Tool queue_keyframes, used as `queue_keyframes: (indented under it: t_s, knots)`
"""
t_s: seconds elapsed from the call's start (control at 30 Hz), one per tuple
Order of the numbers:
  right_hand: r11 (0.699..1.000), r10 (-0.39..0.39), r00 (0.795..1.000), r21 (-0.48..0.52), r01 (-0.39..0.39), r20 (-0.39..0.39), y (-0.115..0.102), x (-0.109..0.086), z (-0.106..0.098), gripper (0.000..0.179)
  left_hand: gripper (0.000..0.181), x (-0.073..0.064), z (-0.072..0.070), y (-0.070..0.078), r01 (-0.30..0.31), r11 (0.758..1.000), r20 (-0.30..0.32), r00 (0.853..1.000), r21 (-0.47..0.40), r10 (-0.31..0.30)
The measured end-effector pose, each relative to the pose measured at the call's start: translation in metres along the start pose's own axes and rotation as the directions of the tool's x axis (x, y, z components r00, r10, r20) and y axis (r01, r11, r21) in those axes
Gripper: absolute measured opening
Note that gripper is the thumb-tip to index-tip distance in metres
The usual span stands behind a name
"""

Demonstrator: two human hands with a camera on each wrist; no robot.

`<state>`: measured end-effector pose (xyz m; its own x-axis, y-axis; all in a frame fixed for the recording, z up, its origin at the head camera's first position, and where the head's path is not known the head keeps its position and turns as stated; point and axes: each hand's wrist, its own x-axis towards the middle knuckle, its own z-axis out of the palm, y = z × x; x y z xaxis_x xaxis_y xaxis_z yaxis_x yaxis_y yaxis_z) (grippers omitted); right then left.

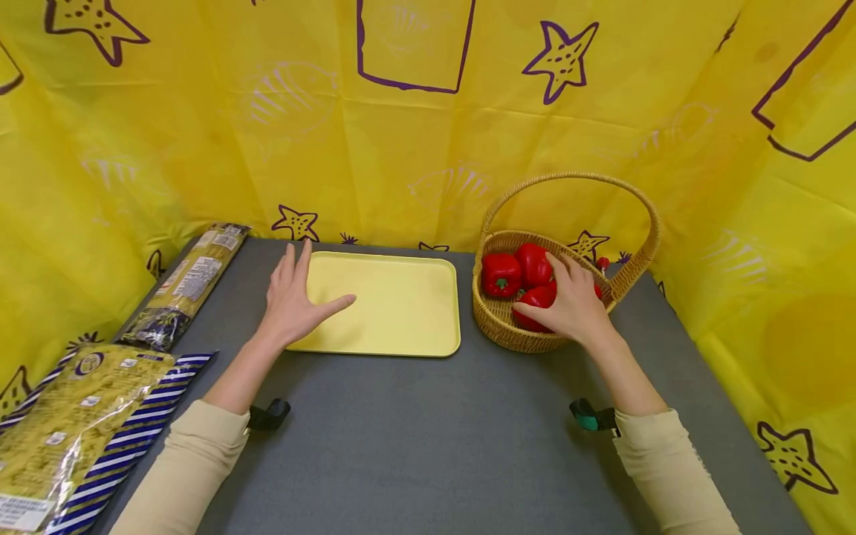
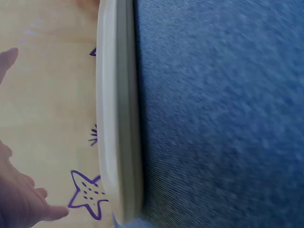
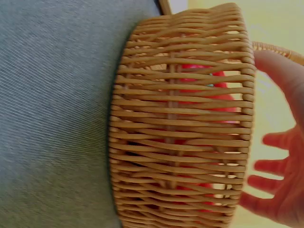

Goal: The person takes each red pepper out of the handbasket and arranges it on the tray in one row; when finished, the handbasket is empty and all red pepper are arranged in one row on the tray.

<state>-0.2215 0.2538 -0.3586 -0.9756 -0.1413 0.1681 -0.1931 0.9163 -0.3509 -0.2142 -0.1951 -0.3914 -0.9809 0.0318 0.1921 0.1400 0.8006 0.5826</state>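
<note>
Red peppers point(image 1: 500, 269) are lying in basket point(image 1: 511, 336) under right hand point(image 1: 574, 301), fingers standing apart; handle point(image 1: 578, 176) arching beyond; tray point(image 1: 391, 305) lying beside spread left hand point(image 1: 292, 297); leftmost stem point(image 1: 501, 283) facing nearside, long axis unclear.

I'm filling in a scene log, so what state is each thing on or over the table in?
Left hand: fingers spread, holding nothing
Right hand: fingers spread, over the basket
Tray: lying flat on the table
Basket: upright, handle raised, holding red peppers
Red peppers: in the basket, partly hidden
Long packet: lying flat, no opening visible
Wide packet: lying flat, no opening visible
</note>
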Motion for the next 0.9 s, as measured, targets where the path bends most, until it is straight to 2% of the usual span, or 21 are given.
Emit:
queue_keyframes:
  t_s: [0.13, 0.27, 0.37, 0.5, 0.67, 0.9]
  knots:
    - [0.999, -0.01, 0.992, -0.05, 0.017, 0.125, -0.002, 0.001, -0.007, 0.099, 0.122, 0.0, 0.0, -0.009, 0.057, 0.998, 0.102, 0.993, -0.019, -0.055]
    - [0.992, -0.014, 0.976, -0.121, 0.041, 0.216, -0.004, 0.003, -0.01, 0.092, 0.129, 0.0, 0.002, -0.018, 0.099, 0.995, 0.215, 0.972, 0.015, -0.1]
    - [0.982, -0.016, 0.97, -0.179, 0.061, 0.243, -0.006, 0.005, -0.009, 0.087, 0.133, 0.0, 0.005, -0.024, 0.111, 0.993, 0.265, 0.957, 0.035, -0.117]
    - [0.97, -0.013, 0.964, -0.23, 0.077, 0.264, -0.009, 0.008, -0.008, 0.083, 0.134, -0.001, 0.008, -0.031, 0.114, 0.993, 0.295, 0.948, 0.027, -0.117]
    - [0.968, 0.003, 0.958, -0.242, 0.069, 0.285, -0.012, 0.01, -0.006, 0.079, 0.135, -0.002, 0.01, -0.035, 0.133, 0.991, 0.32, 0.939, -0.007, -0.124]
    - [0.97, 0.021, 0.951, -0.235, 0.055, 0.31, -0.009, 0.011, -0.005, 0.079, 0.135, -0.003, 0.011, -0.04, 0.145, 0.989, 0.327, 0.936, -0.034, -0.126]
